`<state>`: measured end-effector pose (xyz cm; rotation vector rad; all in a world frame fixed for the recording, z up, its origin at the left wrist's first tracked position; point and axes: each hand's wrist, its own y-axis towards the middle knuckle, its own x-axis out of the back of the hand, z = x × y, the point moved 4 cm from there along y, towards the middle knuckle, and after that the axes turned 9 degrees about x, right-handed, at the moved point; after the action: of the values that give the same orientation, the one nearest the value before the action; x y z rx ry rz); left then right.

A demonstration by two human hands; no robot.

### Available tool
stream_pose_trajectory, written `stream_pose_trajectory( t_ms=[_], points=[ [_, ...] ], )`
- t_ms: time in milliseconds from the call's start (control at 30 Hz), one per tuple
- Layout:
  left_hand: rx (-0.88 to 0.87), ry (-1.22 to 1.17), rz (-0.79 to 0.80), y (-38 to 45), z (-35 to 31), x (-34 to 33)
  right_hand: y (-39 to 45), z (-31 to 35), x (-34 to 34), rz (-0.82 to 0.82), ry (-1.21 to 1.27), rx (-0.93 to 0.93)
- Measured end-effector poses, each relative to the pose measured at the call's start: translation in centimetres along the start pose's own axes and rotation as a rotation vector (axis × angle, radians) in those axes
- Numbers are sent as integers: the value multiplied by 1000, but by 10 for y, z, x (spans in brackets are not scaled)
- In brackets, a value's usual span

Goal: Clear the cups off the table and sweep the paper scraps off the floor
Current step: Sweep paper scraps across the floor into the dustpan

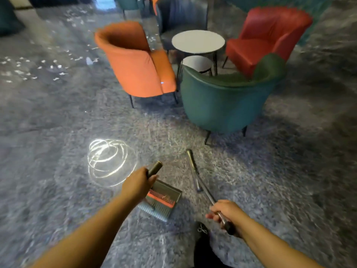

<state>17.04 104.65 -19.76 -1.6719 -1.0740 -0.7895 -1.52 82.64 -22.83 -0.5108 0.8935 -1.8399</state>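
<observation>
While both grips hold handles: carry tools over.
Left grip (138,185): clasps dustpan (164,200).
Right grip (225,211): clasps broom (202,185).
Scraps (38,68): far beyond left grip.

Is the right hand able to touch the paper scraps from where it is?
Probably not. The right hand grips a long handle near the person, and the scraps lie far off across the floor, beyond the orange chair. Nothing blocks the way; they just look too far.
</observation>
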Motion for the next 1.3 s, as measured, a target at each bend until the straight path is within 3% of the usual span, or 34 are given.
stream_pose_trajectory(
  t_ms=[533, 833, 1300],
  points=[
    [435, -129, -300, 102, 74, 94, 148, 177, -133, 329, -350, 117],
    [530, -200, -346, 203, 129, 156, 231, 255, -252, 468, -488, 208],
    [593, -276, -400, 404, 199, 276, 343, 397, -427, 505, -514, 238]
  ],
)
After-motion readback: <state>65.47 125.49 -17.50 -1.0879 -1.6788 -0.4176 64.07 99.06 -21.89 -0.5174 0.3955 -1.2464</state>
